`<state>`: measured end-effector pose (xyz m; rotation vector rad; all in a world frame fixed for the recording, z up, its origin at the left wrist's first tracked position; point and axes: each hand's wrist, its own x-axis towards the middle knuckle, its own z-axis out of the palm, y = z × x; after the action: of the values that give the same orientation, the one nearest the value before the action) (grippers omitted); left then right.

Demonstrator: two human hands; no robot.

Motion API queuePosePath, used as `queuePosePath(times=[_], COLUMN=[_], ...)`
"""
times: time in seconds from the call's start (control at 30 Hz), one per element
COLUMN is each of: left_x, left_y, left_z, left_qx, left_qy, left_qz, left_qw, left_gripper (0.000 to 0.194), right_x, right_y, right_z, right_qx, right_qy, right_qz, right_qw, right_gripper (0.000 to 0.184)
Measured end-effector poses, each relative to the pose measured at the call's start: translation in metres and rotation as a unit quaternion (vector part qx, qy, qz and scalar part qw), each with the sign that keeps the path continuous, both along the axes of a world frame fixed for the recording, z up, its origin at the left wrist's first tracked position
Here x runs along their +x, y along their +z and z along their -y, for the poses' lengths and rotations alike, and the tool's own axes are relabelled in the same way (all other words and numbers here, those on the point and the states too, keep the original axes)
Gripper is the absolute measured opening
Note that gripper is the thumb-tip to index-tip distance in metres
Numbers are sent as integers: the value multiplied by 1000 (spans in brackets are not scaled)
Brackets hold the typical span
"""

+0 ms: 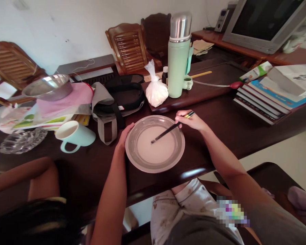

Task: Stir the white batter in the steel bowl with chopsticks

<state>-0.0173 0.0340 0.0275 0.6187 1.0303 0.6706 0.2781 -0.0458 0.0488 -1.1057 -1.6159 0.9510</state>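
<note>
A wide metal bowl [130, 149] sits on the dark table, holding a milky white liquid [158, 153]. My left hand [125, 136] grips the bowl's left side, its fingers partly hidden behind the rim. Black chopsticks [165, 132] with gold bands are held in my right hand [190, 119], fingers closed round their upper part over the bowl's right rim. Their tips reach the liquid near the middle of the bowl. Just behind the bowl stands a tied clear bag of white powder [156, 92].
A green thermos [178, 68] stands behind the bowl. Leftward are a grey bag [104, 102], a pale mug [75, 134], a glass dish [22, 140] and a steel basin [48, 86]. Stacked books [275, 98] lie at right. Another person's arm [43, 173] rests at lower left.
</note>
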Motion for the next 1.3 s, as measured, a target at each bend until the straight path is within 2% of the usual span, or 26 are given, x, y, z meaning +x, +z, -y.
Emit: queuePosePath(times=[0.17, 0.27, 0.37, 0.47, 0.53, 0.63, 0.73, 0.77, 0.9, 0.93, 1.1, 1.3], left_x=[-2, -3, -3, -2, -1, 2, 4, 4, 4, 4, 4, 4], left_y=[-8, -11, -12, -12, -11, -9, -8, -8, -8, -8, -9, -13], left_z=[-2, -4, -5, -5, -4, -3, -2, -1, 0, 0, 3, 3], left_qx=[13, 22, 27, 26, 24, 24, 36, 40, 43, 45, 52, 74], left_qy=[-7, -17, -17, -9, -2, 1, -3, -3, 0, 1, 12, 1], left_qz=[3, 18, 28, 23, 17, 22, 27, 26, 21, 23, 18, 70], left_qw=[1000, 999, 999, 999, 1000, 999, 999, 999, 999, 999, 998, 995], left_gripper=[26, 25, 25, 25, 26, 29, 28, 27, 27, 26, 26, 32], right_x=[8, 4, -2, 1, 5, 3, -3, -3, 6, 6, -7, 3], right_y=[2, 2, 0, -1, -1, -1, -1, -1, -1, 0, 1, 2], right_z=[3, 4, 3, 3, 4, 6, 5, 5, 5, 6, 8, 8], right_qx=[39, 7, -12, 23, 37, 2, -33, -29, 25, 26, -31, 28], right_qy=[-59, -22, 23, -27, -60, -12, 53, 48, -44, -46, 52, -47], right_qz=[-14, -16, 17, 20, -11, -26, 6, 13, -5, -14, -6, -6], right_qw=[997, 1000, 1000, 999, 997, 1000, 998, 998, 999, 999, 998, 998], right_gripper=[36, 39, 33, 30, 35, 38, 31, 29, 35, 37, 34, 37])
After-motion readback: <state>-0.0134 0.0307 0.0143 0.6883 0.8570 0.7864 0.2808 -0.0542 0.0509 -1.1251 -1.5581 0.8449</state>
